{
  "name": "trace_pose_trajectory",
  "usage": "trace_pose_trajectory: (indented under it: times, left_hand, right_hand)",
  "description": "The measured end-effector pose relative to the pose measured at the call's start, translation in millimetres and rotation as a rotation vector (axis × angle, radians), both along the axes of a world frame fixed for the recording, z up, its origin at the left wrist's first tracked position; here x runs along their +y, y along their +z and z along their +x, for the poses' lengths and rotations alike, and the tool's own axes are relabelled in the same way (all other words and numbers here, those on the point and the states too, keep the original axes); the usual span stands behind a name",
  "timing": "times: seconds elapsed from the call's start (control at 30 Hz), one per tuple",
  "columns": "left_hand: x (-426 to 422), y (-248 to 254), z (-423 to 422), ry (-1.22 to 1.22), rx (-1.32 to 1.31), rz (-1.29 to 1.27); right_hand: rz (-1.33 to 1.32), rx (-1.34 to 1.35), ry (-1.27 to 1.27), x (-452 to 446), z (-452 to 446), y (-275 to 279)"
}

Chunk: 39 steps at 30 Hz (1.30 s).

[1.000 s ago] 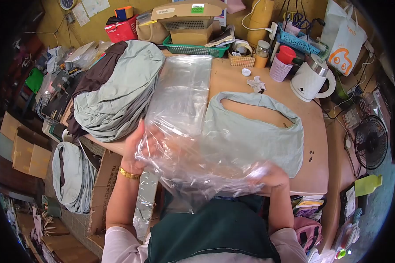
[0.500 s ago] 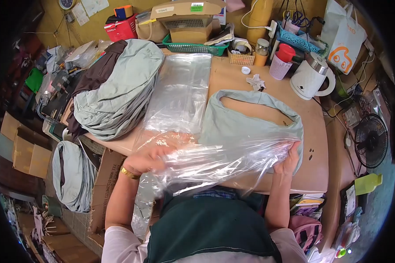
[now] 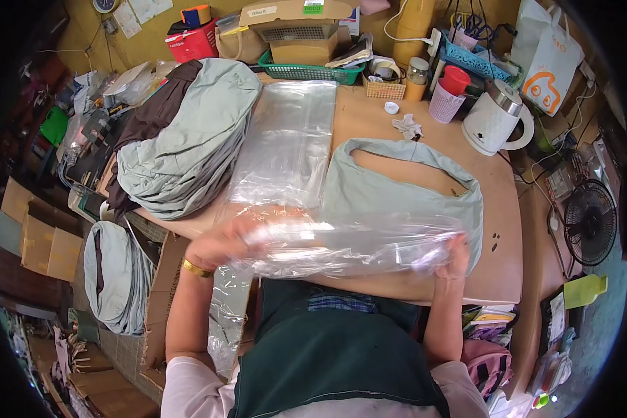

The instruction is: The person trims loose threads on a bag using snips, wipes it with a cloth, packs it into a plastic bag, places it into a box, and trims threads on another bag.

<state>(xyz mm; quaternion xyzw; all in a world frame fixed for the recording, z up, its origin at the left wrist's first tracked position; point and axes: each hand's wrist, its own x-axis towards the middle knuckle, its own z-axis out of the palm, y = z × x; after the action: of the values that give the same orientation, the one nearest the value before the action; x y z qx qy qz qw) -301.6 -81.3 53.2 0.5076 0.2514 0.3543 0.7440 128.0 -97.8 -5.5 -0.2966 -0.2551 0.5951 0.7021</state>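
Note:
A clear plastic bag (image 3: 341, 247) stretches between my two hands above the table's front edge. My left hand (image 3: 224, 242), with a gold band at the wrist, is closed on one end of it, the fingers smeared by motion. The other end is gripped by my right hand (image 3: 454, 258). Behind and partly under the plastic lies a pale green cloth bag (image 3: 376, 188) with a wide strap loop. A flat stack of clear plastic bags (image 3: 285, 139) lies left of it. Farther left rests a pile of folded pale green cloth bags (image 3: 181, 153) beside dark brown cloth (image 3: 153, 104).
At the back stand a green basket (image 3: 313, 73), a jar (image 3: 416, 78), a pink cup (image 3: 444, 104) and a white kettle (image 3: 494, 122). A black fan (image 3: 589, 223) is at the right. More cloth bags (image 3: 118, 279) sit low left by a cardboard box (image 3: 164, 299).
The plastic bag has risen at its lower edge and is drawn into a narrower band. My left hand has moved slightly up and left; my right hand stays nearly in place.

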Motion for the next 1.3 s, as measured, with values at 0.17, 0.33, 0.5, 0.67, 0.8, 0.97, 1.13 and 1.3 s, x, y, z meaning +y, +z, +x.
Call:
trace_pose_trajectory:
  times: [0.17, 0.33, 0.5, 0.67, 0.8, 0.97, 1.13, 1.3]
  left_hand:
    - [7, 11, -10, -0.403, 0.637, 0.011]
    - [-1, 29, -5, -0.217, 0.326, 0.431]
    - [-1, 74, 9, -0.521, 0.969, 0.121]
    - [26, 81, -26, 0.738, -0.306, 0.492]
    - [9, 33, 104, 0.906, -0.331, 0.404]
    - [12, -74, 189, 0.663, 0.689, 0.767]
    - [27, -85, 153, 0.335, 1.323, 0.969]
    - [14, -58, 213, 0.383, 1.179, 0.961]
  right_hand:
    - [0.09, 0.023, 0.561, -1, 34, 8]
    - [0.251, -1.011, 1.262, 13, 60, 44]
    - [0.244, -0.873, 0.355, 27, 111, 48]
    - [0.468, -0.654, -0.125, 72, 47, 137]
    - [0.313, -1.188, 0.113, 77, -11, 68]
    - [0.379, -2.16, 0.244, 51, -35, 20]
    - [-0.087, -2.21, 0.16, 10, 76, -3]
    - [-0.196, -2.214, -0.104, -19, 46, -34]
